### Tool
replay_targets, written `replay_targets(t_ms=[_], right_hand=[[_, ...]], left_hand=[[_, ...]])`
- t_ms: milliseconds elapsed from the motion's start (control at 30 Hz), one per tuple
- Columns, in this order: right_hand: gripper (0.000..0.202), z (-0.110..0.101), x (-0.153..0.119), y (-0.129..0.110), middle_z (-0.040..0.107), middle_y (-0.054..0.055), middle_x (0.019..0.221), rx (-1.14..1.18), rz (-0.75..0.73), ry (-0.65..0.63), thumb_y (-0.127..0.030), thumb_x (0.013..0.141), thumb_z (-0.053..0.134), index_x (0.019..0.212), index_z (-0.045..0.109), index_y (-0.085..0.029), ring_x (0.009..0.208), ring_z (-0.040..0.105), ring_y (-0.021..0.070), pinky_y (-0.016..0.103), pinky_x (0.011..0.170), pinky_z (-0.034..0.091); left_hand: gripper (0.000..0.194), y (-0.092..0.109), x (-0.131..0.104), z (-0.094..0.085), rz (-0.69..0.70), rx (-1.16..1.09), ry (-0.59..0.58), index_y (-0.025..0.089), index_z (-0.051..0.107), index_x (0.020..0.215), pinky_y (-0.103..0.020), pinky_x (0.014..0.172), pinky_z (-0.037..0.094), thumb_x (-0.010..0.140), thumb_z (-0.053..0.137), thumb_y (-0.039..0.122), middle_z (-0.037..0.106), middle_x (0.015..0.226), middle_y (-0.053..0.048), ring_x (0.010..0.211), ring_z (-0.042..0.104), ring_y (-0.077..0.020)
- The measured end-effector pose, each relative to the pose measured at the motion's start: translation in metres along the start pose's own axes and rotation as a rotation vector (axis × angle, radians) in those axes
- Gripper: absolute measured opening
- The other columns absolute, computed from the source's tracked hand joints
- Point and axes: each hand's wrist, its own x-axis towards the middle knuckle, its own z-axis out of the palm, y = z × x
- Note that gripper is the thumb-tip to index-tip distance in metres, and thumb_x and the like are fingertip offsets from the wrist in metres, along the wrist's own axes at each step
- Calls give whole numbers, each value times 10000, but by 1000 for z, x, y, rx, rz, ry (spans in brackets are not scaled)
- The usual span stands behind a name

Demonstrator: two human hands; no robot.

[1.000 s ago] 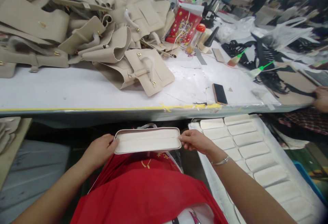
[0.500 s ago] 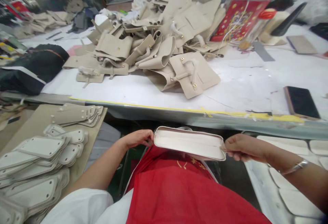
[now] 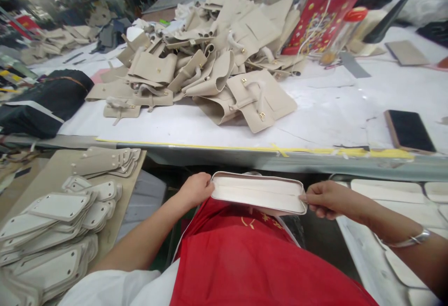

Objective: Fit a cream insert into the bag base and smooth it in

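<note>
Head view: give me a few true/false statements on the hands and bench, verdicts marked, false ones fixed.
1. The left hand and right hand hold opposite ends of a shallow, off-white, round-cornered rectangular piece. True.
2. A flat rectangular block with a black top rests on the white-topped bench, right of a heap of beige leather-like pieces in the picture. True.
3. The held piece lies flat on the bench. False: it is off the bench, held at the red cloth apron.
4. The silver-coloured metal bracelet circles the left hand's wrist. False: it circles the right's.
</note>
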Motion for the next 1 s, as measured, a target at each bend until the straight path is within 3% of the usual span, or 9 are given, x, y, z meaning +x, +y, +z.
replay_targets(t_ms=[133,267,467,567,767,1000], right_hand=[[459,1,-1,-2,557,18,526,41,31,-30,-583,626,688,597,520,-157,448,522,74,159,391,377],[461,-1,-1,-1,557,25,509,62,33,-35,-583,618,695,588,521,-157,441,524,81,167,388,388],[449,-3,0,3,559,19,492,77,30,-70,-569,628,689,602,525,-152,419,500,67,160,392,389],[452,-4,-1,4,559,8,493,86,31,-84,-568,629,689,622,522,-148,417,492,56,148,395,387],[445,-4,2,4,559,2,502,99,43,-104,-553,629,698,632,518,-146,439,511,60,145,405,400],[459,-5,5,3,562,12,487,92,75,-115,-572,617,699,610,527,-147,419,503,58,143,395,396]], left_hand=[[210,-1,8,4,-83,-171,-43,182,398,534,-266,563,309,740,424,214,463,588,-11,587,436,-136],[230,-10,11,10,-130,-324,-135,171,439,567,-239,520,348,760,463,294,485,537,10,531,470,-122],[405,-31,7,10,-148,-1044,-387,128,531,716,-300,678,487,748,585,529,564,728,-24,708,565,-144],[424,-43,8,18,-191,-1262,-418,116,554,723,-327,724,495,723,636,532,573,745,-34,725,572,-142],[399,-49,13,39,-268,-1288,-324,121,512,665,-256,642,478,654,737,451,543,634,17,592,537,-84],[430,-38,16,24,-309,-1067,-330,127,491,628,-267,602,504,617,730,484,534,618,25,583,533,-94]])
